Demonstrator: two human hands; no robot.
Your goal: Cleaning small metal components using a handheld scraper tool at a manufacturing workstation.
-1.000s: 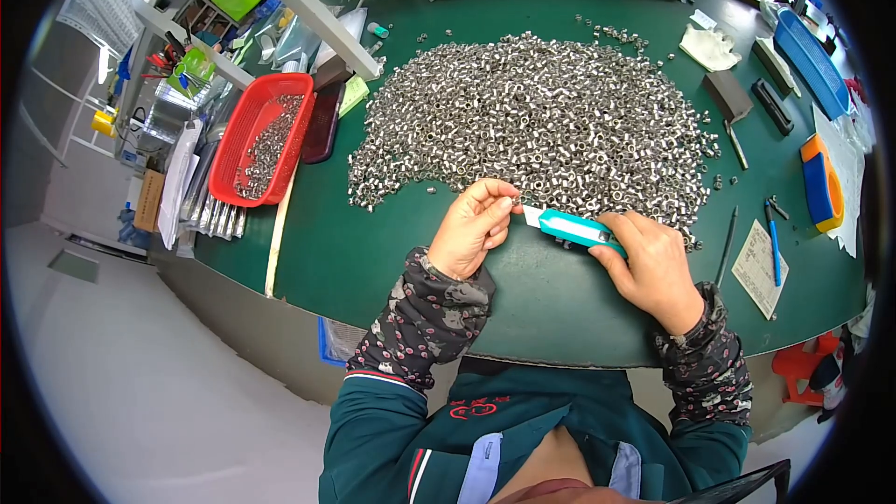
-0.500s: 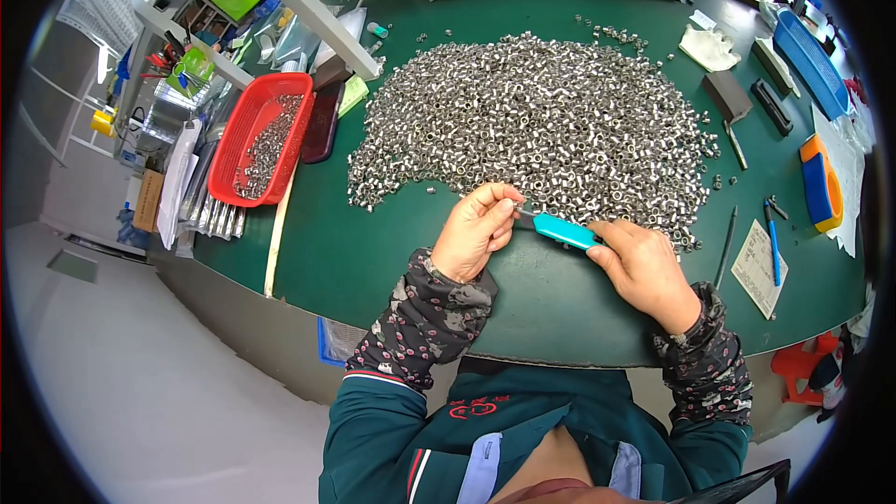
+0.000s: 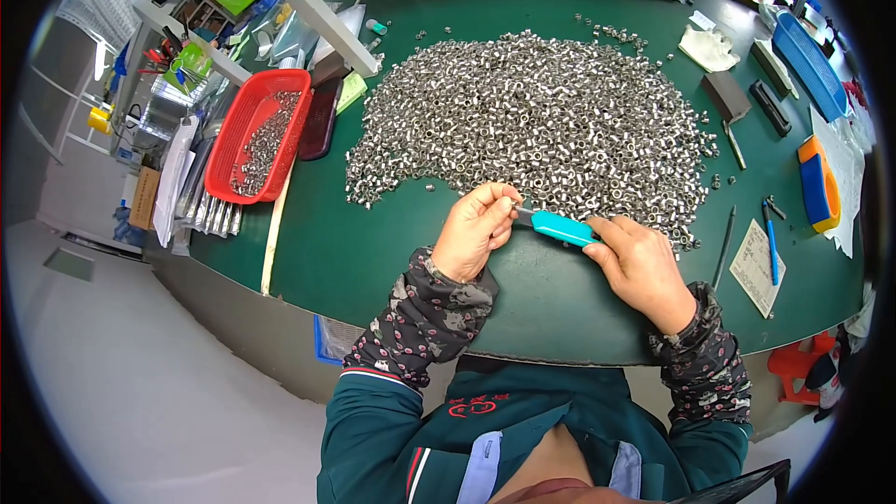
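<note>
The right hand [image 3: 639,266] gripped a turquoise-handled tool [image 3: 563,227] at the near edge of the metal parts pile [image 3: 537,121]; the left hand [image 3: 478,229], fingers pinched, best steadied its tip.

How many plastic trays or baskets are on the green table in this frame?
2. A red tray holding some small metal parts sits at the table's left edge; a blue basket lies at the far right. Others may be hidden among the clutter beyond the table.
</note>
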